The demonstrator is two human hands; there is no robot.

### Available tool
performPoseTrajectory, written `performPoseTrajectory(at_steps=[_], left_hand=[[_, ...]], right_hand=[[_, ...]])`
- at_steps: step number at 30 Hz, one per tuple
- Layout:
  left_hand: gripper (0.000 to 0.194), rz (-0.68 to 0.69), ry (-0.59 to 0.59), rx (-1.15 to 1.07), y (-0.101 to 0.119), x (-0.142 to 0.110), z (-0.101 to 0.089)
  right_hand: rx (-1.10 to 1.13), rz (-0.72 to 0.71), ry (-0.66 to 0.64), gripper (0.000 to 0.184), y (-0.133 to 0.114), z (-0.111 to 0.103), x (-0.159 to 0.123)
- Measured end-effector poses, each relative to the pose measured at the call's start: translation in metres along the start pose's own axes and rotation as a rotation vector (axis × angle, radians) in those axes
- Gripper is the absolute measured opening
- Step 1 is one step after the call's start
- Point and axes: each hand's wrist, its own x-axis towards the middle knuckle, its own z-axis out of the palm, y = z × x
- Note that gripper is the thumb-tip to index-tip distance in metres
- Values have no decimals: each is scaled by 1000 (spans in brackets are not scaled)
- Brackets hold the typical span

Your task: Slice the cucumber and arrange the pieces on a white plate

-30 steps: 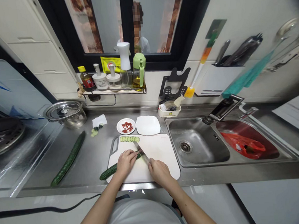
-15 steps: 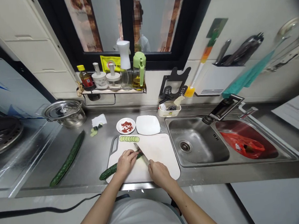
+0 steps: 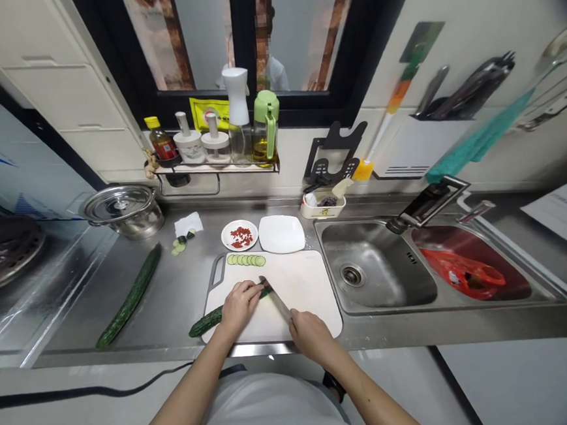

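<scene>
On the white cutting board my left hand presses a dark green cucumber, whose uncut end sticks out past the board's left edge. My right hand grips a kitchen knife by its handle, which the fingers hide. The blade slants up and left, with its tip near my left fingertips at the cucumber's cut end. A row of overlapping cucumber slices lies along the board's upper left. Behind the board stand a small plate with red bits and a white square plate.
A second cucumber lies on the steel counter at left, near a lidded pot and some cucumber scraps. To the right is a double sink with a red plastic bag. A condiment shelf hangs below the window.
My right hand and the knife have shifted slightly right, away from my left hand. My left hand stays on the cucumber. The whole view has moved a little.
</scene>
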Motion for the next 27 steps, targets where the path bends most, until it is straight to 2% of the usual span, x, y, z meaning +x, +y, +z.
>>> performPoseTrajectory(at_steps=[7,18,27], left_hand=[[23,-9,-14,-16,-1,1,0],[24,-10,-26,-19,-6,3,3],[24,-11,-13,-30,-4,1,2]], right_hand=[[5,-11,-1,25,8,7,-4],[-2,1,-24,28,-6,-8,4],[-53,-2,-2,31,-12,-4,16]])
